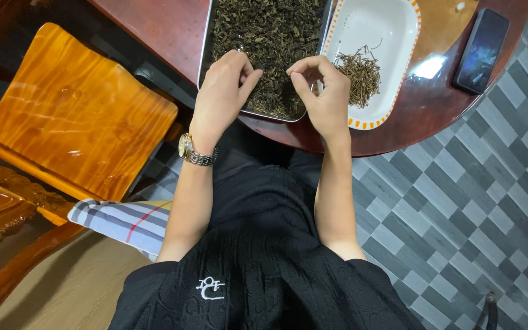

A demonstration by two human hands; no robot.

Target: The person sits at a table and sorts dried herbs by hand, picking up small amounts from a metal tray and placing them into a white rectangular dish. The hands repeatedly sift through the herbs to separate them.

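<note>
Nearest, the left hand, with a wristwatch just behind it, rests on the near rim of the metal tray, fingers curled loosely, thumb and forefinger nearly meeting; whether they pinch anything cannot be told. Beside it, the right hand is curled too, fingertips pinched together over the dried tea leaves lying just beyond both hands. Right of the right hand, a white dish holds stems. Farther right lies a phone.

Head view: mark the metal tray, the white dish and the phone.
metal tray (205,61), head view, its left wall
white dish (377,27), head view, bare inside
phone (481,50), head view, middle of the dark screen
</note>
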